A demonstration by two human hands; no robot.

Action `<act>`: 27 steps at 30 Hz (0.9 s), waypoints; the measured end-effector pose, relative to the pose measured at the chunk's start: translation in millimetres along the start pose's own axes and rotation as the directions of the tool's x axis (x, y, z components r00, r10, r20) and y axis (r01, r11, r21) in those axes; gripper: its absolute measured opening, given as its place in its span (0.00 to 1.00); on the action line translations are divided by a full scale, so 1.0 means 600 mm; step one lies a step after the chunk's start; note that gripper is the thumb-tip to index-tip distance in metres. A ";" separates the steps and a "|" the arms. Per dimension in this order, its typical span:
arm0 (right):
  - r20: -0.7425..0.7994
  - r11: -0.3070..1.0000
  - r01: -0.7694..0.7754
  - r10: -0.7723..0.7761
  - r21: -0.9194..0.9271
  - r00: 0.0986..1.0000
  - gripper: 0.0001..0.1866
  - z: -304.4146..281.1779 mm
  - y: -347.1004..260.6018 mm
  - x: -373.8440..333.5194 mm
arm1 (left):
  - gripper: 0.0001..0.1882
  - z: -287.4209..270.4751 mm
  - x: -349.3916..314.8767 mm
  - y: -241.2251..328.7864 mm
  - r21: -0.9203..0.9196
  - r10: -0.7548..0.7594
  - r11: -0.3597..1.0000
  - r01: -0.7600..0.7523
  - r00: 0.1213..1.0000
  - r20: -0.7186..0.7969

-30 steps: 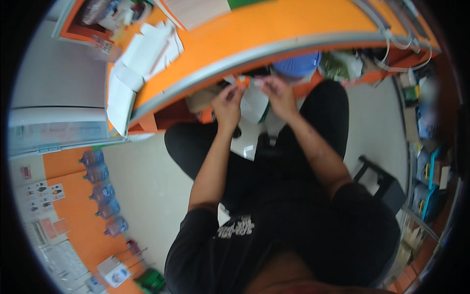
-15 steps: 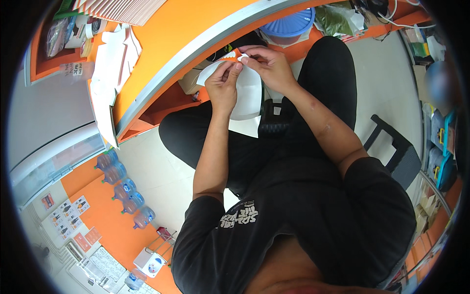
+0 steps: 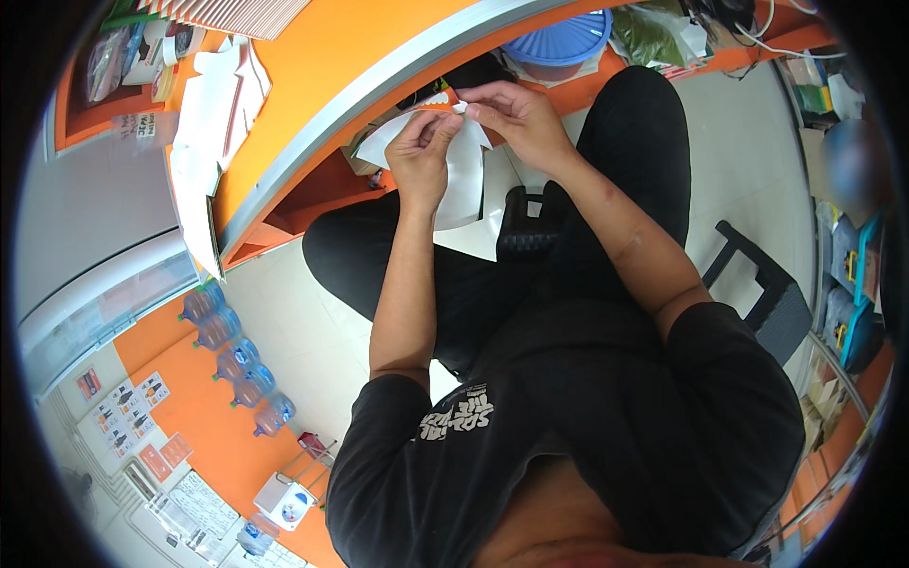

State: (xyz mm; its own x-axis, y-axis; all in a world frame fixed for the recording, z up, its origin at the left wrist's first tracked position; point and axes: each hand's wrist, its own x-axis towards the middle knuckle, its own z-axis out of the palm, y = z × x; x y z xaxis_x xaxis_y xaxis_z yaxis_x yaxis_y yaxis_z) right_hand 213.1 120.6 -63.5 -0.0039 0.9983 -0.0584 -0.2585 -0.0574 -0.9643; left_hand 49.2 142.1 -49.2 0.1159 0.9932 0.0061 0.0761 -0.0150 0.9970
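A white sheet [image 3: 462,180] with an orange-and-white patterned part at its far end hangs above my lap, near the counter's edge. My left hand [image 3: 422,156] pinches the sheet near that orange part. Close on its right, the thumb and fingers of my right hand [image 3: 519,123] are pressed together on a small white piece [image 3: 460,108] at the same end. Whether that piece is a corner of the sheet or separate from it, I cannot tell. The sheet's lower part hangs loose below my left hand.
An orange counter [image 3: 331,66] with a grey metal edge curves in front of me, white papers [image 3: 213,114] lying at its left. A blue-lidded tub [image 3: 559,43] stands on the shelf beyond my hands. A black stool [image 3: 762,289] is at right, several water bottles [image 3: 232,360] at left.
The hanging sheet has swung left and its lower part has turned. Both hands keep their pinch, the left one shifted slightly left and the right one nearly in place.
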 end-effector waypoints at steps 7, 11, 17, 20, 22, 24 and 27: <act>-0.174 0.991 0.130 -0.122 0.033 0.977 0.11 0.027 0.051 0.007 | 0.13 0.016 -0.018 -0.004 0.062 0.036 0.997 -0.037 0.999 0.018; -0.391 0.974 0.028 -0.116 -0.223 0.913 0.10 -0.022 0.075 0.041 | 0.19 -0.004 -0.042 0.111 0.207 -0.245 0.968 0.144 0.735 0.632; -0.052 0.972 0.084 -0.098 -0.221 0.994 0.10 -0.037 0.105 0.051 | 0.14 -0.050 -0.011 0.135 0.149 0.047 0.979 -0.140 0.863 0.503; 0.117 0.972 0.117 -0.095 -0.203 0.989 0.11 -0.012 0.120 0.050 | 0.13 -0.029 -0.003 0.107 0.332 0.199 0.821 -0.465 0.777 0.597; 0.227 0.987 0.135 -0.111 -0.091 0.968 0.11 -0.003 0.126 0.048 | 0.12 -0.037 -0.001 0.077 0.340 0.176 0.803 -0.490 0.739 0.650; 0.161 0.998 0.033 -0.026 -0.045 0.987 0.12 0.003 0.120 0.048 | 0.11 -0.052 0.004 0.045 0.338 0.141 0.835 -0.434 0.764 0.630; 0.098 0.987 -0.103 0.091 0.123 0.991 0.12 0.008 0.048 0.042 | 0.09 -0.050 0.011 0.050 0.327 0.009 0.940 -0.099 0.964 0.265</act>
State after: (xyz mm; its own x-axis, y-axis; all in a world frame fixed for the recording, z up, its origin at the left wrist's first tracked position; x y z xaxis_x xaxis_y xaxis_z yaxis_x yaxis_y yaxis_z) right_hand 201.1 144.0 -91.7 -0.1225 0.9852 -0.1202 -0.3733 -0.1579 -0.9142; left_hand 22.5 151.6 -16.7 0.3747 0.9271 -0.0054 0.3841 -0.1499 0.9110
